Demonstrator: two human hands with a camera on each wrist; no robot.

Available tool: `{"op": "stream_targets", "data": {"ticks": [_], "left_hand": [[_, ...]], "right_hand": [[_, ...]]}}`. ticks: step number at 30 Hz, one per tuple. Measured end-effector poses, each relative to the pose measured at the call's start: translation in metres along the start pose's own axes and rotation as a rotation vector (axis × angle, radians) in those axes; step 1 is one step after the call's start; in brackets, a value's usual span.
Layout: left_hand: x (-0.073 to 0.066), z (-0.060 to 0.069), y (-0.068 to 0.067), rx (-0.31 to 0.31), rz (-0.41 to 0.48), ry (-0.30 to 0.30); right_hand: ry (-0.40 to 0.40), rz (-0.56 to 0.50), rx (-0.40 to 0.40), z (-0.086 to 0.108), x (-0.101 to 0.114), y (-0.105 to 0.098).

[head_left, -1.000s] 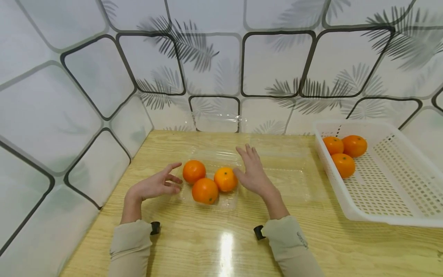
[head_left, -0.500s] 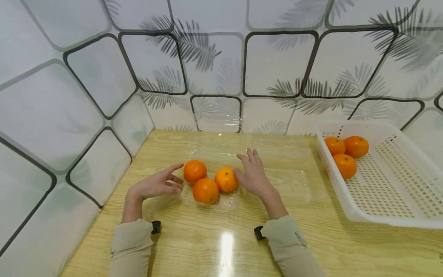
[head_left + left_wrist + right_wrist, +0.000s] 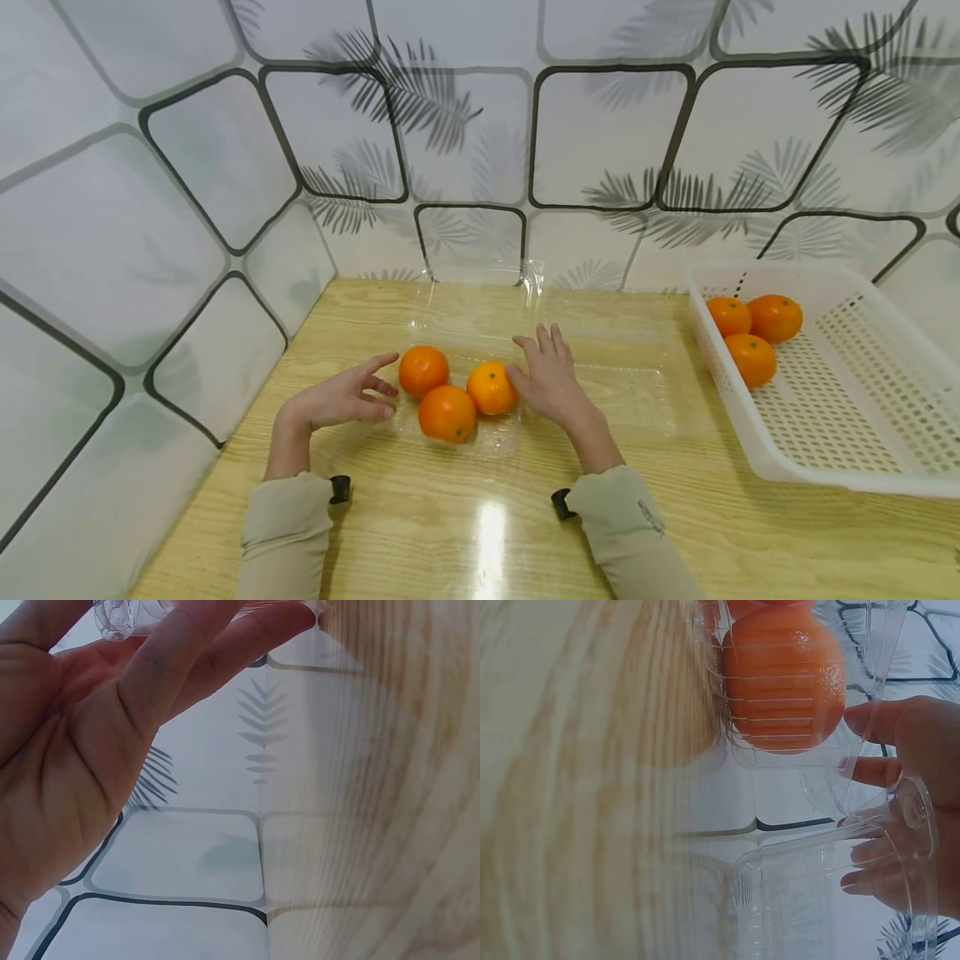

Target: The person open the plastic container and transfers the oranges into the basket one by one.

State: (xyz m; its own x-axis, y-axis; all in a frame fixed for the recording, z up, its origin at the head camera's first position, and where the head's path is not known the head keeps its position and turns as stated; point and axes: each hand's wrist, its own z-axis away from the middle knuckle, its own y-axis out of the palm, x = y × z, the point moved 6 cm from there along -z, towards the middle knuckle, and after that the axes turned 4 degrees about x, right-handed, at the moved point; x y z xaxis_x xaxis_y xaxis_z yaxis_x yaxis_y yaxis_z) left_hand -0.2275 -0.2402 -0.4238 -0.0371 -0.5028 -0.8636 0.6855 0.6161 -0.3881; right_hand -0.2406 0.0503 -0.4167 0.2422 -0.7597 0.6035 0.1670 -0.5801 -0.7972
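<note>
Three oranges (image 3: pixel 447 413) sit together in a clear plastic clamshell box (image 3: pixel 495 440) on the wooden table. Its transparent lid (image 3: pixel 480 304) stands raised behind them, towards the wall. My left hand (image 3: pixel 341 400) is at the box's left side, its fingers loosely bent and a fingertip close to the plastic. On the other side, my right hand (image 3: pixel 549 375) has its fingers spread and its thumb beside the nearest orange. The right wrist view shows the right thumb by the rim, with an orange (image 3: pixel 784 682) behind the clear wall. In the left wrist view the oranges are mostly hidden.
Another clear plastic container (image 3: pixel 626 383) lies to the right of the right hand. Beyond it, a white perforated basket (image 3: pixel 840 482) holds three more oranges (image 3: pixel 752 360). Patterned walls border the table (image 3: pixel 420 533) at the back and left.
The raised clear lid has shifted its tilt, and its glints now lie farther right. Both hands and the oranges hold nearly the same places; the view has drifted slightly.
</note>
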Motion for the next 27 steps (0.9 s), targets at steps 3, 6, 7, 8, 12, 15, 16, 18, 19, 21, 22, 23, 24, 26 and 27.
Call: {"op": "stream_targets", "data": {"ticks": [3,6,7,8,12,15,16,18,19,21,22,23,24,26,27], "left_hand": [[-0.0005,0.0005,-0.0001,-0.001,0.002,-0.005],[-0.0008,0.0012,-0.0003,-0.003,0.003,-0.011],[-0.0008,0.0014,-0.0004,-0.004,0.002,-0.013],[-0.0009,0.0017,-0.0005,-0.004,0.0,-0.015],[-0.0012,0.0021,-0.0008,-0.006,-0.004,-0.015],[-0.0013,0.0024,-0.0009,-0.006,-0.001,-0.015],[-0.0013,0.0026,-0.0009,-0.006,-0.001,-0.015],[-0.0012,0.0027,-0.0007,-0.005,0.001,-0.015],[-0.001,0.0027,-0.0006,-0.004,0.004,-0.015],[-0.0009,0.0026,-0.0003,-0.003,0.008,-0.015],[-0.0008,0.0025,-0.0002,-0.003,0.009,-0.016],[-0.0008,0.0024,-0.0001,-0.003,0.011,-0.016],[-0.0008,0.0022,0.0001,-0.002,0.013,-0.018],[-0.0009,0.0019,0.0006,-0.002,0.017,-0.021],[-0.0009,0.0017,0.0009,-0.001,0.018,-0.023]], "right_hand": [[0.004,0.0,0.01,-0.0002,-0.0001,0.0012],[0.006,-0.01,0.021,-0.0006,0.0,0.0026],[0.01,-0.015,0.023,-0.0008,-0.0003,0.003],[0.012,-0.018,0.022,-0.0011,-0.0005,0.0033],[0.025,-0.023,0.022,-0.0021,-0.0011,0.0042],[0.032,-0.008,0.032,-0.0027,-0.0014,0.0048],[0.033,0.001,0.038,-0.0028,-0.0014,0.0051],[0.04,0.021,0.055,-0.0032,-0.0018,0.006],[0.043,0.031,0.062,-0.0033,-0.0021,0.0063],[0.048,0.045,0.076,-0.0035,-0.0027,0.0071],[0.049,0.048,0.08,-0.0035,-0.003,0.0075],[0.051,0.052,0.082,-0.0037,-0.0034,0.0079],[0.052,0.056,0.083,-0.0037,-0.0037,0.0083],[0.053,0.057,0.084,-0.0036,-0.0045,0.009],[0.052,0.062,0.082,-0.0035,-0.0048,0.0093]]}}
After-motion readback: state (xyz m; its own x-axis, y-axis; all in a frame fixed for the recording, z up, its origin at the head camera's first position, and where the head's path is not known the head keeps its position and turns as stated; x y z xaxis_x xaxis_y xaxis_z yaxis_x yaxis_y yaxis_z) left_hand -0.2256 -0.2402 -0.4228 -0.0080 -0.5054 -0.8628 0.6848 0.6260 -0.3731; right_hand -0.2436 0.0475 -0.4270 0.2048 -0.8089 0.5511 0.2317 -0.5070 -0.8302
